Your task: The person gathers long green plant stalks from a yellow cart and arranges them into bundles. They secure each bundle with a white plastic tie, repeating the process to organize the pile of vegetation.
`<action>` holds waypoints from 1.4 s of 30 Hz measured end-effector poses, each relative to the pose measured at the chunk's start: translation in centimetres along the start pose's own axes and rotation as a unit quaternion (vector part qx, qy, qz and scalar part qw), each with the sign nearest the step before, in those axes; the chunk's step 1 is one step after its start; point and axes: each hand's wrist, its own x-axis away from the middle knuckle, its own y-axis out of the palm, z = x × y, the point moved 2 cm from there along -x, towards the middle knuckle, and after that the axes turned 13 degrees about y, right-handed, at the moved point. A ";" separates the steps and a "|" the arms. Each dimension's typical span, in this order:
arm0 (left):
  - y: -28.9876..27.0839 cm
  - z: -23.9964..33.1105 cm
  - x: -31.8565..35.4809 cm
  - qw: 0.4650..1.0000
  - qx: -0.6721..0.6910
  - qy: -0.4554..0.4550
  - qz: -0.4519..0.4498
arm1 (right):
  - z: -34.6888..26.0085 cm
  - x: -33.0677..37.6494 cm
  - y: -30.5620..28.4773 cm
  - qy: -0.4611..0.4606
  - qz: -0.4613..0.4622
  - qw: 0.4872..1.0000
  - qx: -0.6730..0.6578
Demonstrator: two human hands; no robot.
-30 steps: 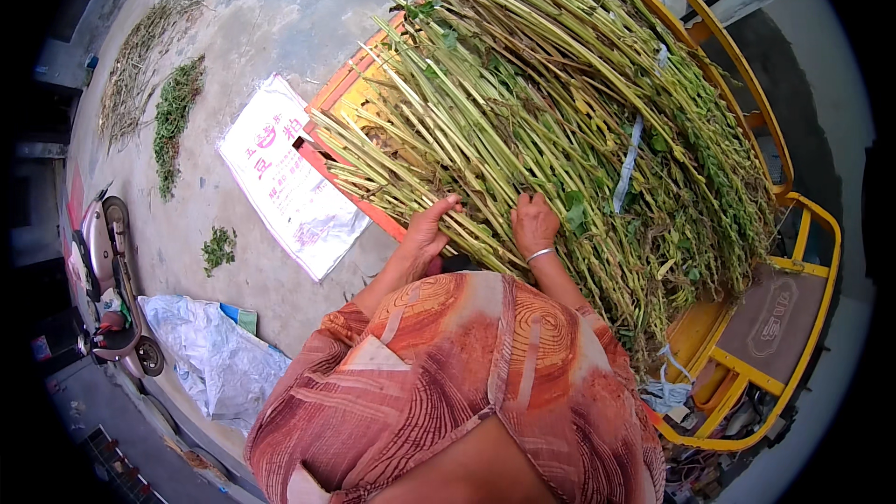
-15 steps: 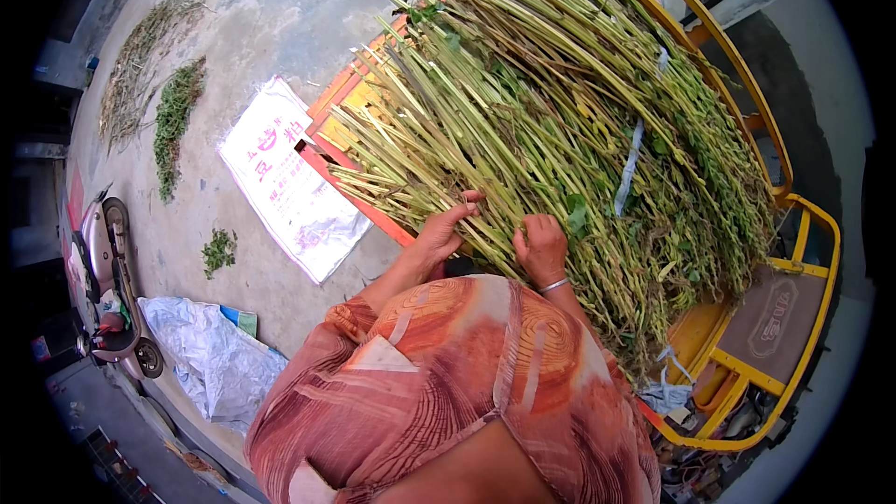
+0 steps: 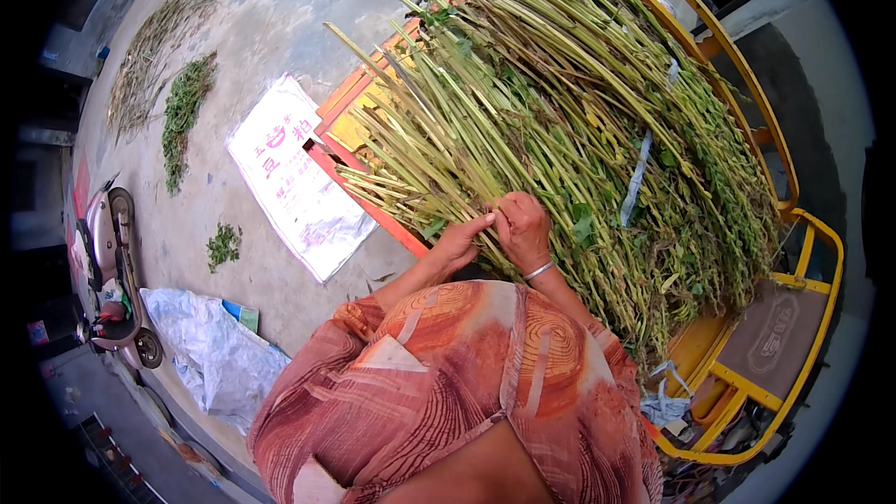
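A thick heap of cut plant stalks [image 3: 532,84], green and brown with leafy pod-bearing ends toward the right, lies across an orange-and-yellow cart bed [image 3: 347,123]. At the near side of the heap my two hands meet. My left hand [image 3: 459,243] is closed at the stalks, its thumb reaching to the right fingers; its other fingertips are partly hidden. Against it, my right hand [image 3: 525,229], with a light bangle at the wrist, is curled shut on stalks. One longer stalk sticks out beyond the cut ends at the upper left. A pale strip [image 3: 637,177] lies across the heap.
A white printed sack [image 3: 297,182] lies on the concrete beside the cart. Left of it are plant piles [image 3: 187,112], a parked scooter [image 3: 117,271] and a crumpled plastic sheet [image 3: 210,355]. Yellow cart rails [image 3: 812,355] bound the right side.
My hands have come together; the right moved up and left toward the left thumb. A longer stalk now juts out at the upper left. The whole view has shifted slightly.
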 end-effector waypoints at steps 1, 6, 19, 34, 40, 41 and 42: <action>0.2 0.2 0.1 1.000 0.000 -0.001 0.006 | 0.1 0.2 0.0 0.016 0.010 1.000 -0.017; -0.9 -0.8 -0.7 0.999 0.020 -0.022 0.023 | 0.2 0.7 -0.4 0.040 0.032 0.997 -0.053; -1.2 -0.8 -1.3 1.000 0.018 -0.016 0.010 | 1.0 1.0 -1.7 0.070 -0.045 0.991 -0.108; -1.6 0.8 -1.6 0.997 0.071 0.030 0.005 | 4.8 5.8 -1.8 0.150 -0.097 0.979 0.100; -2.1 3.0 -1.5 0.994 0.050 0.051 0.079 | 5.8 5.7 -2.0 0.131 -0.117 0.981 0.078; -2.1 2.8 -1.4 0.993 0.058 0.064 0.080 | 6.5 5.5 -1.9 0.138 -0.148 0.978 0.048; -2.4 2.8 -1.6 0.993 0.057 0.051 0.089 | 7.5 5.1 -1.8 0.146 -0.176 0.973 0.018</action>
